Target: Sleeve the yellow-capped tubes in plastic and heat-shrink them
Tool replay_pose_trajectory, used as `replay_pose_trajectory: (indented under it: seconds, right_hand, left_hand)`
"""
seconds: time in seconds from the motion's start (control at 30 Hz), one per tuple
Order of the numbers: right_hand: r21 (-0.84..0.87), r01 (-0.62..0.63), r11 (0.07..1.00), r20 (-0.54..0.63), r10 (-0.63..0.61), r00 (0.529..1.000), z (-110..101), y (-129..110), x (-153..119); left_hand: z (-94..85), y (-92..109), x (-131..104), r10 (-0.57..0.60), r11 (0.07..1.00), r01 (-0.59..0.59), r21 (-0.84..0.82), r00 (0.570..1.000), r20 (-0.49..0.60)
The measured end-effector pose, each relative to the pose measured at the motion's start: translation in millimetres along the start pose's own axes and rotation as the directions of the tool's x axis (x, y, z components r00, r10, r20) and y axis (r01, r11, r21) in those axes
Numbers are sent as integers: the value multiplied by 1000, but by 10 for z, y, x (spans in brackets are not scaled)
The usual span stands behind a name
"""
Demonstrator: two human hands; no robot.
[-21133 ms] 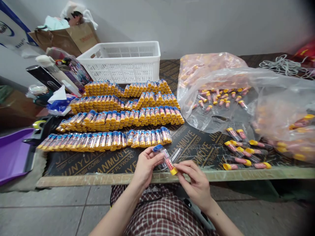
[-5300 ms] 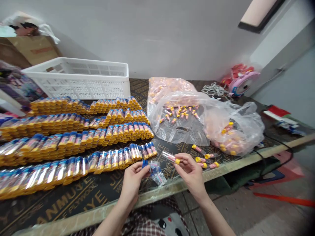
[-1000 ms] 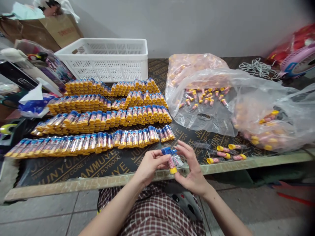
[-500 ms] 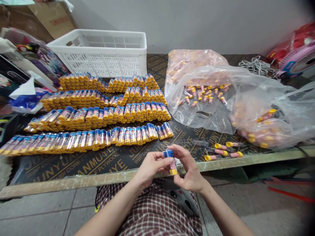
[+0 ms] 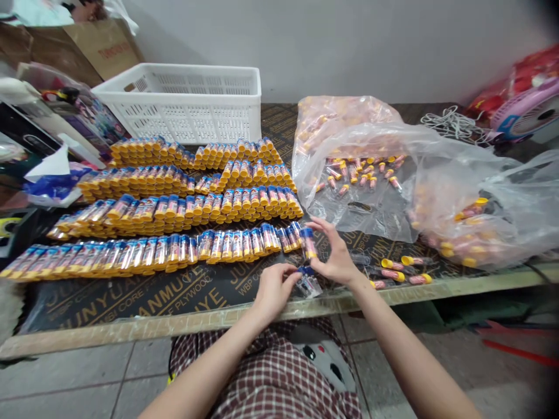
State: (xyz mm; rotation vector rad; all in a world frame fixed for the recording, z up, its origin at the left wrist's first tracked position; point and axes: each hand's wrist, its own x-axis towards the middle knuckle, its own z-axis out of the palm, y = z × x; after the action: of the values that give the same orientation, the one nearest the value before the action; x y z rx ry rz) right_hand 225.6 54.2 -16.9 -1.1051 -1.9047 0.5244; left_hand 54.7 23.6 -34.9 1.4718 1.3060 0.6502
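My right hand (image 5: 334, 256) grips a small plastic tube (image 5: 308, 243) with a blue top, a printed pink middle and a yellow base. It holds the tube upright at the right end of the front row of tubes (image 5: 148, 253). Closer to the table's front edge, my left hand (image 5: 277, 288) is closed in a pinch on a clear plastic piece with a blue end (image 5: 309, 283); its exact kind is hard to make out. Right of my right hand lie several yellow-capped pink tubes (image 5: 393, 273) and a clear empty-looking tube (image 5: 360, 259).
Stacked rows of tubes (image 5: 187, 209) fill the table's left side, with a white plastic basket (image 5: 183, 110) behind. Clear bags (image 5: 349, 203) of yellow-capped tubes lie at the right, near a white cable (image 5: 454, 125) and a pink fan (image 5: 528, 110). The table edge (image 5: 174, 323) runs before me.
My right hand has carried the tube forward to the front row's end. My left hand has let go of that tube and now pinches the clear, blue-ended piece on the table.
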Motion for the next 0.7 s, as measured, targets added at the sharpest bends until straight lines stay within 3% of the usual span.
replay_pose_trajectory:
  seconds: [0.07, 0.13, 0.23, 0.33, 0.4, 0.47, 0.53, 0.57, 0.63, 0.7]
  right_hand:
    - [-107, 40, 993, 94, -29, 995, 57, 170, 223]
    - [-193, 74, 978, 200, -34, 979, 155, 268, 381]
    - [-316, 104, 943, 304, -3, 953, 265, 270, 474]
    - [-419, 137, 898, 306, -3, 952, 180, 177, 443]
    - [-498, 100, 862, 262, 40, 964, -23, 134, 367]
    - [-626, -21, 779, 213, 197, 957, -323, 143, 237]
    - [-790, -155, 593, 163, 446, 880, -664, 211, 59]
    - [-867, -189, 462, 135, 582, 802, -827, 263, -40]
    - [-908, -219, 358, 94, 681, 726, -1101, 386, -231]
    - [-917, -232, 324, 82, 724, 685, -1276, 508, -383]
  left_hand:
    - [73, -32, 82, 66, 936, -57, 347, 998, -16]
    - [133, -45, 133, 59, 850, -41, 526, 998, -17]
    - [174, -67, 156, 65, 806, -40, 591, 998, -21]
    - [165, -99, 150, 118, 824, -72, 562, 992, -46]
    - [151, -112, 144, 143, 839, -86, 538, 988, -65]
    - [145, -115, 135, 142, 850, -87, 519, 988, -67]
    - [147, -114, 125, 134, 852, -89, 515, 990, -51]
    - [151, -114, 120, 138, 849, -99, 519, 990, -37]
    - [162, -120, 113, 164, 834, -134, 536, 986, -8]
    - [171, -126, 107, 177, 819, -151, 554, 984, 6]
